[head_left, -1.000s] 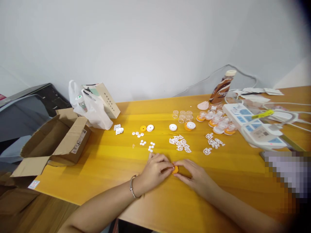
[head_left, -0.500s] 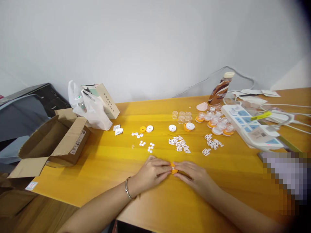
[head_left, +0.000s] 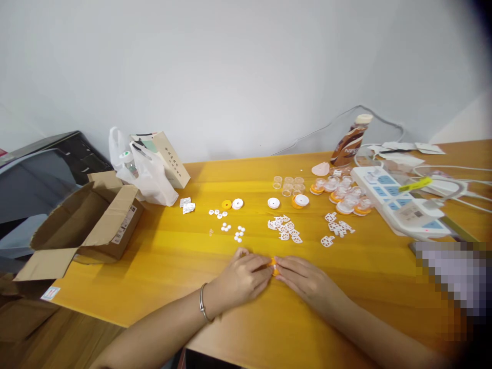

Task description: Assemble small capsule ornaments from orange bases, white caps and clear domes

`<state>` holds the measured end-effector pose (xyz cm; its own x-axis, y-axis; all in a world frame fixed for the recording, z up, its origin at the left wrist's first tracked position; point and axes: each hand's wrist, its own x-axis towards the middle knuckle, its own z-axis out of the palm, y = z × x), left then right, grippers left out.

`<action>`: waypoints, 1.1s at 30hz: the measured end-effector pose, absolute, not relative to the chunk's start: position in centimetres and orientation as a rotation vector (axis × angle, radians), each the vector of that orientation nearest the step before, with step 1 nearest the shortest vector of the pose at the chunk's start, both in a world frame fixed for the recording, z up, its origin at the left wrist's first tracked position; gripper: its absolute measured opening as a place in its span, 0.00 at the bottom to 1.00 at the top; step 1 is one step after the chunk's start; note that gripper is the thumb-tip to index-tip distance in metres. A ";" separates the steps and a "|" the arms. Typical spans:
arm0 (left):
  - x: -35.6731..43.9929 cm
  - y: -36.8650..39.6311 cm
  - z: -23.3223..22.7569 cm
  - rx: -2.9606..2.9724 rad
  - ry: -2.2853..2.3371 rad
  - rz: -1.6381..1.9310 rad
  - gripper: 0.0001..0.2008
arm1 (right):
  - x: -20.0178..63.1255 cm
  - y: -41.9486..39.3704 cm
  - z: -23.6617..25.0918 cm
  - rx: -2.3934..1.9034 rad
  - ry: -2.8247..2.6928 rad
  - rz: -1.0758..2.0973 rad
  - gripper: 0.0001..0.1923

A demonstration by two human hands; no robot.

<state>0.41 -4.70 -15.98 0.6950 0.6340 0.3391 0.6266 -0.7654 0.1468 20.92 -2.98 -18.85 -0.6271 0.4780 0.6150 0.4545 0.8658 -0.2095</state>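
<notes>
My left hand (head_left: 243,279) and my right hand (head_left: 305,282) meet fingertip to fingertip low on the yellow table (head_left: 172,256), both pinching a small orange round part (head_left: 273,266) that is mostly hidden by the fingers. A silver bracelet (head_left: 202,303) sits on my left wrist. Just beyond the hands lie white cut-out pieces (head_left: 285,228) and small white discs (head_left: 238,233). Farther back are an orange ring (head_left: 226,204), white round caps (head_left: 273,203) and clear cups (head_left: 288,184).
An open cardboard box (head_left: 88,220) stands at the table's left edge, with a white plastic bag (head_left: 148,171) and a carton behind it. A brown bottle (head_left: 348,143), a white power strip (head_left: 400,202) and cables crowd the right. A blurred patch sits at right.
Both hands stay joined on the orange part; the fingers have closed over it more, so less of it shows. The view shifted slightly.
</notes>
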 end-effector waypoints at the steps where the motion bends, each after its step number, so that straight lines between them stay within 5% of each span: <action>1: 0.5 -4.8 -15.9 2.896 1.077 0.571 0.10 | 20.9 -3.0 -18.9 -0.671 -2.356 0.040 0.14; 11: 0.7 -5.2 -15.6 3.037 1.114 0.488 0.10 | 20.8 -3.2 -18.6 -0.670 -2.421 0.001 0.13; 21: -1.3 -3.0 -14.9 2.679 1.245 0.738 0.10 | 21.1 -2.8 -19.1 -0.798 -2.256 0.380 0.07; 33: -4.8 -0.1 -14.8 2.417 1.421 0.651 0.04 | 21.0 -2.8 -18.0 -1.002 -2.246 0.469 0.14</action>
